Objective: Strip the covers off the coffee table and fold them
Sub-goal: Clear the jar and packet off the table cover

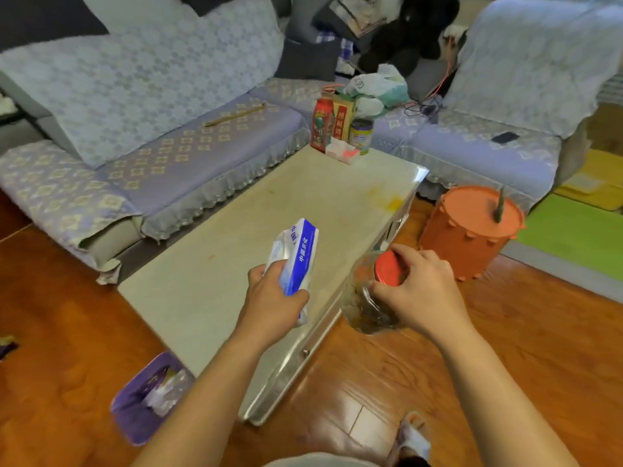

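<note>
Still clearing: my left hand (276,294) grips a tissue pack (298,254), my right hand (418,291) holds a red-lidded jar (371,298). Covers (269,210) still on the worktop, boxes (332,126) at the far corner.

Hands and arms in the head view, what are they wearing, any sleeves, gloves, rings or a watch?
Both arms are bare from the bottom edge of the frame up to the wrists: no sleeves show. The left hand and the right hand have no gloves, and no ring, watch or bracelet can be seen on either.
</note>
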`<state>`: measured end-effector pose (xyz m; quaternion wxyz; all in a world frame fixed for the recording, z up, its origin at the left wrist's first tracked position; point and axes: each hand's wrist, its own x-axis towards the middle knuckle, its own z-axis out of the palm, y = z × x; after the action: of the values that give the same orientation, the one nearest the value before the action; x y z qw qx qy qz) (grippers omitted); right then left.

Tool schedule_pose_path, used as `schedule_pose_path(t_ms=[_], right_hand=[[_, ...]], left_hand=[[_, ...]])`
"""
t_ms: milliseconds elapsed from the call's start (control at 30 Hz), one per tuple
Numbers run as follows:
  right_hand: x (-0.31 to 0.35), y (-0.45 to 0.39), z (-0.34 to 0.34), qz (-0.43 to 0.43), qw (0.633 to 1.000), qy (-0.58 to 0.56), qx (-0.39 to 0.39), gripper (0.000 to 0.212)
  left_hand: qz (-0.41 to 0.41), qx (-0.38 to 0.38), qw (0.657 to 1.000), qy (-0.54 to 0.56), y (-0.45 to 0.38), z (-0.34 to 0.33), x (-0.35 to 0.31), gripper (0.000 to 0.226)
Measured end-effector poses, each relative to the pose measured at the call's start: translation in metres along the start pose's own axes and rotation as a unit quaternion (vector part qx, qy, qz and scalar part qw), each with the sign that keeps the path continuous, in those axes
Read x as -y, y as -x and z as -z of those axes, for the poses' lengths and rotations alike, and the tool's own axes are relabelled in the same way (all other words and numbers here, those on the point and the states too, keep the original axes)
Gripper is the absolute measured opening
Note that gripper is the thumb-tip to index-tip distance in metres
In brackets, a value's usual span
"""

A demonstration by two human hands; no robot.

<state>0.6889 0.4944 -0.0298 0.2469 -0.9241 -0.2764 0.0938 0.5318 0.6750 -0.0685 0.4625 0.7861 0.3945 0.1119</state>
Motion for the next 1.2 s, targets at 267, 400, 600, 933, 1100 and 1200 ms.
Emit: schedule_pose_path(t_ms=[267,400,600,933,1100,1200], right_hand=[[-0.088,-0.154,0.078,0.045,0.997,0.027,0.058,0.083],[-0.117,-0.234,0.076,0.058,0.994,0.029,0.085,0.084],[-0.140,-0.359,0.041,0.073,0.987,0.037,0.140,0.085],[-0.213,-0.580,0.060,-0.024,0.998,0.028,0.060,0.074],[-0.251,-0.702,0.011,-0.011,0.993,0.077,0.093,0.076],[-0.263,-0.791,-0.027,0.006,0.982,0.094,0.161,0.078]], left_hand=[[0.094,-0.024,0.995,0.024,-0.076,-0.101,-0.085,0.051],[0.130,-0.061,0.989,0.018,-0.132,-0.130,-0.094,0.049],[0.195,-0.059,0.978,0.039,-0.235,-0.160,-0.077,0.050],[0.140,0.016,0.990,-0.027,-0.463,-0.206,-0.170,0.056],[0.182,-0.013,0.982,-0.054,-0.546,-0.239,-0.168,0.061],[0.242,-0.031,0.968,-0.054,-0.590,-0.263,-0.165,0.061]])
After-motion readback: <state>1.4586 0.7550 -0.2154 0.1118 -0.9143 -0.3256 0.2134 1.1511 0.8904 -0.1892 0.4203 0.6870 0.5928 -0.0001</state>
